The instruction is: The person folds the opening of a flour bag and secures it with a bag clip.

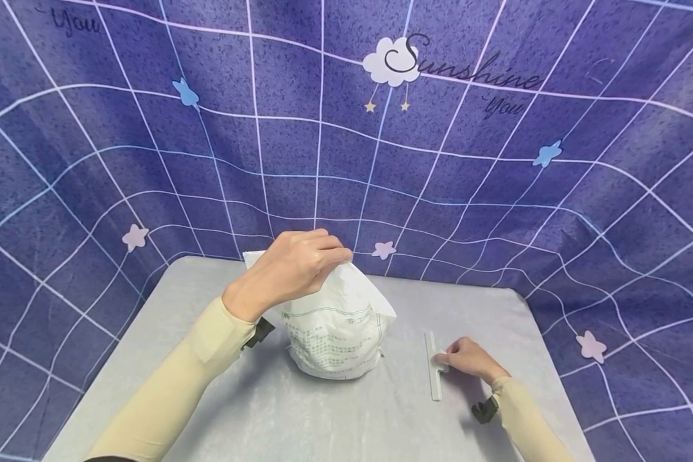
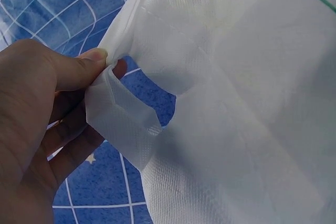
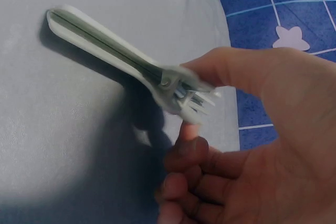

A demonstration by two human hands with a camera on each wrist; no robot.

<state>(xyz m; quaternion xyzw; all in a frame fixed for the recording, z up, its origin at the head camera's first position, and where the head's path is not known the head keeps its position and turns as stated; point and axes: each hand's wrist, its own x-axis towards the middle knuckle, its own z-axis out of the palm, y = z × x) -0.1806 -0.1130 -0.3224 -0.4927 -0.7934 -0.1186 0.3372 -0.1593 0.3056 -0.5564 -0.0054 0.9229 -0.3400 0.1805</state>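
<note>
A white bag (image 1: 335, 343) with green print stands upright and bulging on the table. My left hand (image 1: 300, 263) pinches its top edge between thumb and fingers, beside the cut-out handle hole that shows in the left wrist view, where the white material (image 2: 236, 108) fills much of the frame. Over to the right of the bag, my right hand (image 1: 468, 357) pinches the short grips of a long pale bag clip (image 1: 433, 369) between thumb and forefinger. A small metal spring shows at the clip's (image 3: 105, 40) grip end; its long bars lie together. Whether the clip touches the table cannot be told.
A grey cloth-covered table (image 1: 225, 410) carries the bag. Behind it and at both sides hangs a purple-blue curtain (image 1: 439, 179) with a grid, stars and lettering. Dark straps (image 1: 485, 409) with cameras sit at both wrists.
</note>
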